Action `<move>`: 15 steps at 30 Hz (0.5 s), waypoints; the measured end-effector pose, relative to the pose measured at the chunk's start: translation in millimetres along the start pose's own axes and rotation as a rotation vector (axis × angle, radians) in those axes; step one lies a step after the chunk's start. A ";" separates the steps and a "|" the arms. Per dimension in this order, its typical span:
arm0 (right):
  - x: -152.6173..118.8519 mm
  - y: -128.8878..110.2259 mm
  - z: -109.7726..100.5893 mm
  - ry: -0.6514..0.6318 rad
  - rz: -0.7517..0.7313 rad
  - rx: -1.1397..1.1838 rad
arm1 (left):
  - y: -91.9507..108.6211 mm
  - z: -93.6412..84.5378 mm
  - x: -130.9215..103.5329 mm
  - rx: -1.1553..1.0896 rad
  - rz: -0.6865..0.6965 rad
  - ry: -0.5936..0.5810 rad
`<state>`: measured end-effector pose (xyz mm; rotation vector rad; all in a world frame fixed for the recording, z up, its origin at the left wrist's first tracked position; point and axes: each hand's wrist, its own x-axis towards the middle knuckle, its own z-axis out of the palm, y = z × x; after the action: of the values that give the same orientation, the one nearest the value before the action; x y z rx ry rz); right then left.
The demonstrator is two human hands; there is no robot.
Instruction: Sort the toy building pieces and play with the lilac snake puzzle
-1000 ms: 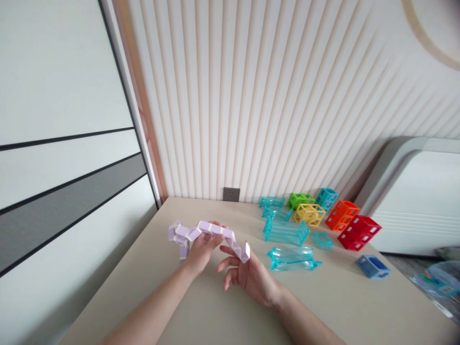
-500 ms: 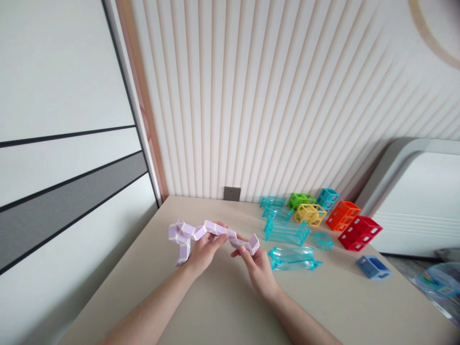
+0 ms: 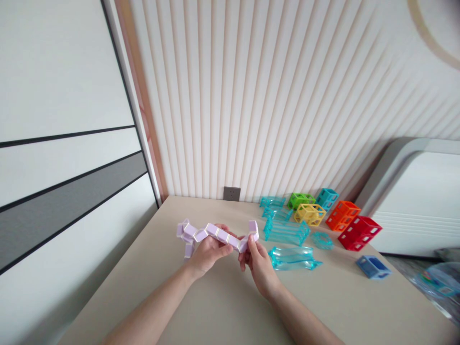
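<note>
Both sets of fingers (image 3: 224, 250) (image 3: 252, 246) hold the lilac chain (image 3: 223, 235), middle and right.

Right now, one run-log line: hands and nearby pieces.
left hand: holds lilac segmented plastic chain mid-length | right hand: grips chain near upturned right end | right side: turquoise plastic pieces, red windowed plastic block

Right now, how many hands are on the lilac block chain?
2: the left hand holds the lilac block chain around its middle, and the right hand grasps it near its upturned right end.
</note>
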<state>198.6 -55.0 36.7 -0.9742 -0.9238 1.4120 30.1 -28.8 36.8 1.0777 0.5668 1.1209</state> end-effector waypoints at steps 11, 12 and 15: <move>5.3 -5.2 -6.0 0.133 -0.086 -0.273 | 0.6 7.9 0.6 0.123 -0.002 0.112; 5.2 -5.7 -5.5 0.135 -0.086 -0.267 | 0.8 8.5 0.4 0.131 -0.018 0.102; 4.2 -8.0 -3.7 0.122 -0.091 -0.251 | 0.4 7.9 0.1 0.167 -0.041 0.085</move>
<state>204.7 -50.3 42.7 -1.1766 -1.0571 1.1652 36.4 -31.8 40.4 1.1604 0.7569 1.1018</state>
